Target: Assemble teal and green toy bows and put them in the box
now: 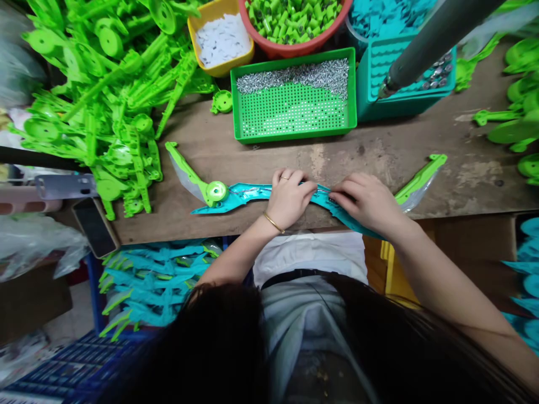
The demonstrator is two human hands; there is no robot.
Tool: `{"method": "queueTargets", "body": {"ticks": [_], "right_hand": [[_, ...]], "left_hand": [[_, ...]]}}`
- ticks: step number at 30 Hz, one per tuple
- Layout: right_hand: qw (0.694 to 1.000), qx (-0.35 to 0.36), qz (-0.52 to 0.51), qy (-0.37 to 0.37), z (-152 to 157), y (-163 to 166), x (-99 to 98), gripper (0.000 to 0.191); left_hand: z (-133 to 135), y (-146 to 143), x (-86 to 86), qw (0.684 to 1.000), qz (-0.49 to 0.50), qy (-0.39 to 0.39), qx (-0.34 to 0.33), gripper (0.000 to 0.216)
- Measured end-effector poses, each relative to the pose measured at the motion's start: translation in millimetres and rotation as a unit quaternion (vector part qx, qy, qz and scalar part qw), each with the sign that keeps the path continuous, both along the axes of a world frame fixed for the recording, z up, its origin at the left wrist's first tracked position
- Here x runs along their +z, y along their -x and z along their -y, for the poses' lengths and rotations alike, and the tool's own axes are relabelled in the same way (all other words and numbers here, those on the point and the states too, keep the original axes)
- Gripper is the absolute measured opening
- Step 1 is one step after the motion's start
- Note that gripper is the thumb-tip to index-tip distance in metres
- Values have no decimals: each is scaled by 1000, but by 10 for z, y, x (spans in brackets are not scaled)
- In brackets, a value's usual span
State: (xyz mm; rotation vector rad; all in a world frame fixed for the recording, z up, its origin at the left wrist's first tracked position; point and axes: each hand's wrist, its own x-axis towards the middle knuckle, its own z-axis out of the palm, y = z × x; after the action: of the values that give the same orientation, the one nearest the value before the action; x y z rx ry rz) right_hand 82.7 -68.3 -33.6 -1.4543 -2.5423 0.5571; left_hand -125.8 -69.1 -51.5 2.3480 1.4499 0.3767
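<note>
One left hand (289, 197) lies palm-down, fingers bent, midway along the blue curved part (255, 192); the right hand (367, 201) arches nearby, fingertips gathered; what either pinches cannot be told. The part lies near the front edge of a worn wooden bench (475, 140), before a green perforated tray (295, 134).

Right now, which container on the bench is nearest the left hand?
The green basket holding silvery metal pieces. It sits just beyond the left hand; the yellow tub, red bowl and teal box are farther away.

Screws (290, 78) in basket (295, 136), beyond workpiece (255, 193)
</note>
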Motion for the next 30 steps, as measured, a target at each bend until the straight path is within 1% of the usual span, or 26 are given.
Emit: {"method": "queueTargets", "body": {"ticks": [3, 6, 10, 14, 17, 20, 22, 25, 27, 30], "right_hand": [[1000, 5, -12, 21, -74, 69, 17, 25], [998, 15, 0, 58, -150, 154, 51, 17], [996, 26, 26, 82, -175, 226, 70, 16], [997, 18, -7, 80, -130, 213, 22, 19], [998, -15, -24, 60, -81, 219, -29, 20], [998, -61, 29, 7, -27, 292, -55, 19], [995, -73, 71, -20, 3, 354, -54, 20], [993, -65, 98, -28, 26, 388, -33, 23], [997, -43, 67, -12, 30, 342, -17, 25], [1000, -3, 3, 3, 46, 188, -6, 29]], "left_hand": [[-2, 14, -7, 1000, 8, 4, -2, 23], [3, 22, -18, 1000, 12, 0, -2, 23], [19, 23, -39, 1000, 11, -3, 0, 24], [28, 26, -60, 1000, 16, -7, 2, 25], [35, 33, -65, 1000, 23, -12, 3, 26], [40, 44, -61, 1000, 25, -18, -1, 26], [38, 54, -54, 999, 28, -19, -5, 25], [23, 60, -38, 999, 34, -5, -6, 22], [15, 55, -25, 1000, 28, 9, -2, 20], [13, 38, -9, 1000, 13, 12, -1, 21]]}}
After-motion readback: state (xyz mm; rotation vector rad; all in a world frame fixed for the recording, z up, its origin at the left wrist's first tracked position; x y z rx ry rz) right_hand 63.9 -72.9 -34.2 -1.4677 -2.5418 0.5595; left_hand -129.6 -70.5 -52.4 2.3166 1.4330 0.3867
